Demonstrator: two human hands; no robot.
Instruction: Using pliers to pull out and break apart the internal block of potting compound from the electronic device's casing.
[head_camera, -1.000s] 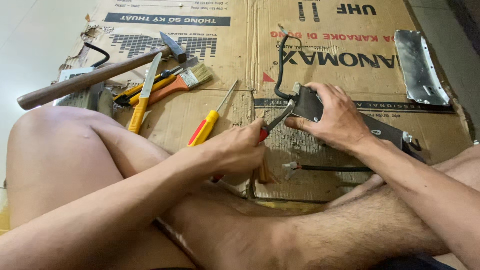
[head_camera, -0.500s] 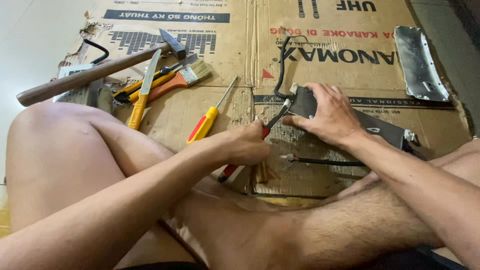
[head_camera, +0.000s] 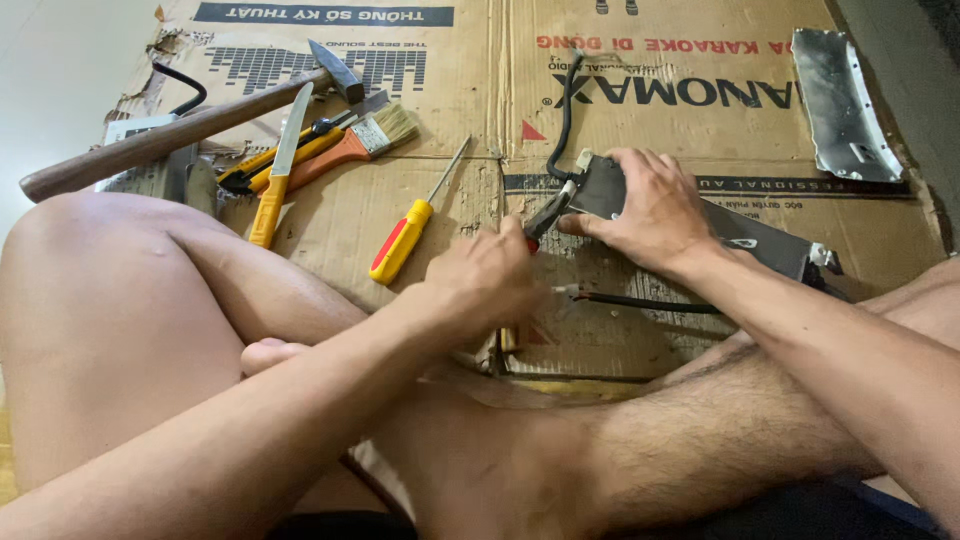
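Here, nearest the camera, the person's bare legs are crossed over a flattened brown cardboard sheet (head_camera: 440, 190) that covers the floor. Just beyond the legs, the left hand (head_camera: 490, 275) is clenched around the handle of a dark-jawed pair of pliers (head_camera: 548, 212); a trace of red grip shows at the thumb, and the jaws point up and right toward the end of a dark grey, flat metal box (head_camera: 730, 225). The right hand (head_camera: 650, 210) lies spread over the left part of that box, fingers pressing it down onto the cardboard, thumb close to the pliers' tip. A thin black cable (head_camera: 650, 300) lies on the cardboard just below the right wrist, and a second black cable (head_camera: 565, 110) curves away from the box's near corner toward the far edge.

Left of the hands, apart from them, lies a yellow-and-red-handled screwdriver (head_camera: 405, 238), untouched. Farther left and back sit a yellow-handled knife (head_camera: 275, 175), an orange-handled paintbrush (head_camera: 350, 145) and a wooden-handled hammer (head_camera: 180, 135), grouped closely and partly overlapping. At the far right corner rests a bent, shiny metal plate (head_camera: 840, 105), well apart from the work.
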